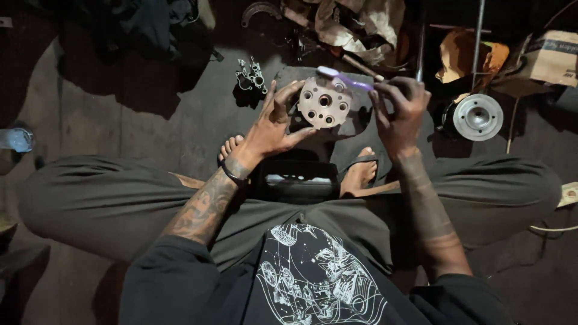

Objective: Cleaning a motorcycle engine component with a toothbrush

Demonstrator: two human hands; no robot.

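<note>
A: Dark concrete floor (150, 120), dim, greasy, littered far side with rags and crumpled paper (355, 24). Seated cross-legged, bare feet in sandals under the work.

B: Hands?

A: Left hand (274, 126) spread wide round the left rim of a round metal engine part (325, 102), holed face toward camera, held up off the floor above a dark plastic tray (298, 180). Thumb under, fingers over the far edge. Right hand (400, 111) pinched shut on a purple toothbrush (346, 78), bristle end touching the part's far rim.

B: Risks?

A: Part held by the rim only, oily by the look of it. Could slip out of that open-fingered hold and drop onto the tray or the toes just below. Brush pressure sideways would tip it out of the grip.

B: Anything else?

A: Flicked grime likely to spatter toward face and shirt. Brush handle thin, could bend or snap if leaned on. Poor light, so dirt in the holes easily missed.

B: Around it?

A: Small bracket piece (253, 75) far left of the hands, round silver cover (478, 115) to the right, cardboard box (554, 57) far right. White cable (551, 227) near right knee, snag hazard if legs shift.
</note>
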